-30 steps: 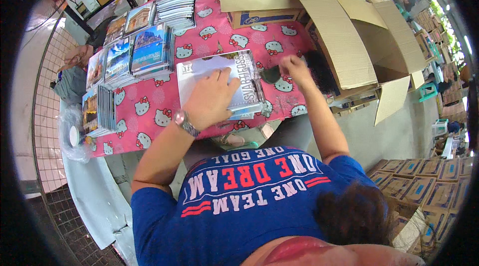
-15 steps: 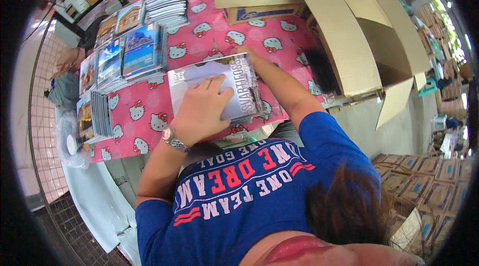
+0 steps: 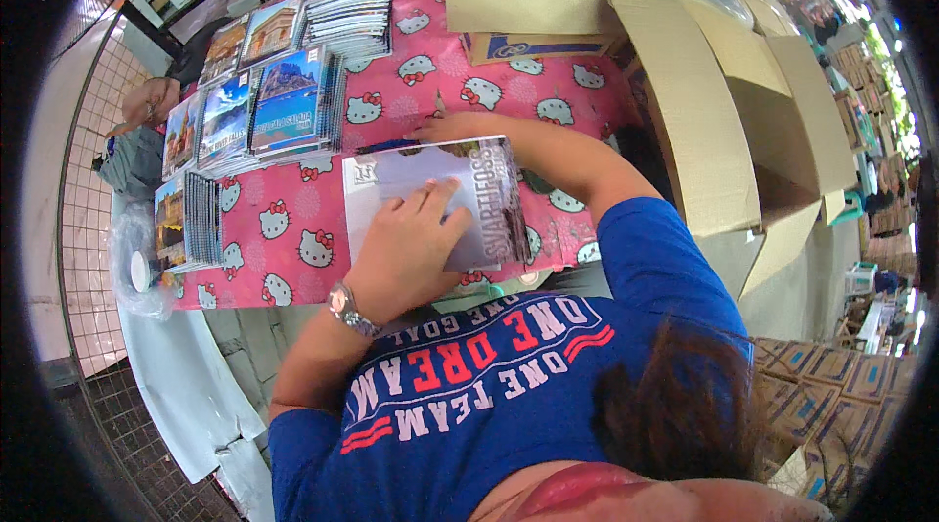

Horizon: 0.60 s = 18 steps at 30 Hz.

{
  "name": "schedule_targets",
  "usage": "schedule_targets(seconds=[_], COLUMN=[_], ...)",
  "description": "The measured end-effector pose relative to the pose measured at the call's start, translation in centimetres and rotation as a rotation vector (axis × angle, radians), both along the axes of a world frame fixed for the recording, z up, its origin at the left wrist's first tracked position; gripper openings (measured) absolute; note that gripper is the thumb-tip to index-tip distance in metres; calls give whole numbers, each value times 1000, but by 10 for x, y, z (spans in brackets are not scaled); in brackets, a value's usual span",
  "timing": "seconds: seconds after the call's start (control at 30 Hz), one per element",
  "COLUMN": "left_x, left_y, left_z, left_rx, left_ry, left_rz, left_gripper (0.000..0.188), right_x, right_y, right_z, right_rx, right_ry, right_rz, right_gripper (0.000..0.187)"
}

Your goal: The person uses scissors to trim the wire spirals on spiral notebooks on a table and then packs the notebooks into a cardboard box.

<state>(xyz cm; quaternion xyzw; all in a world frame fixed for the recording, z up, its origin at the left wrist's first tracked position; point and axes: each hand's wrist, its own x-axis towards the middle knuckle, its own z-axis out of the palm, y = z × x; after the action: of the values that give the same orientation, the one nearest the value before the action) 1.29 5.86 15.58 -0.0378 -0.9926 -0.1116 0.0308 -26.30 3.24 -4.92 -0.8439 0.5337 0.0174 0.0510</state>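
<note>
My left hand (image 3: pixel 406 243), with a wristwatch above it, lies flat on a spiral-bound notebook (image 3: pixel 391 175) with a pale cover and a landscape photo. More of the same kind seem to lie beneath it, close to my body. Beyond the stack's far edge, my right hand (image 3: pixel 445 127) is bent with its fingers curled down. A dark blue strip (image 3: pixel 386 145) shows beside those fingertips, partly hidden by the notebook. Whether my fingers grip it is hard to make out.
Piles of photo-covered notebooks (image 3: pixel 289 106) stand at the left on the pink patterned tablecloth (image 3: pixel 279 219). Open cardboard boxes (image 3: pixel 685 101) line the right and far side. Clear plastic wrap (image 3: pixel 137 243) hangs at the left edge. Many brown cartons (image 3: pixel 831 385) are stacked behind me at right.
My right hand has moved left along the stack's far edge, and the dark blue strip has come into sight. My left hand stays flat on the notebook.
</note>
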Motion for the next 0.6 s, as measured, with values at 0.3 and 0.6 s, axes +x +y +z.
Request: schedule_targets(seconds=[0.3, 0.6], left_x=[-1, -2], left_y=[-2, 1], left_z=[-3, -7], left_rx=[72, 77], left_ry=[-20, 74], left_rz=[0, 39], left_gripper=[50, 52], right_x=[-10, 2], right_y=[27, 26], right_z=[-24, -13], right_rx=[321, -140], right_ry=[-348, -148], right_rz=[-265, -137], right_gripper=[47, 29])
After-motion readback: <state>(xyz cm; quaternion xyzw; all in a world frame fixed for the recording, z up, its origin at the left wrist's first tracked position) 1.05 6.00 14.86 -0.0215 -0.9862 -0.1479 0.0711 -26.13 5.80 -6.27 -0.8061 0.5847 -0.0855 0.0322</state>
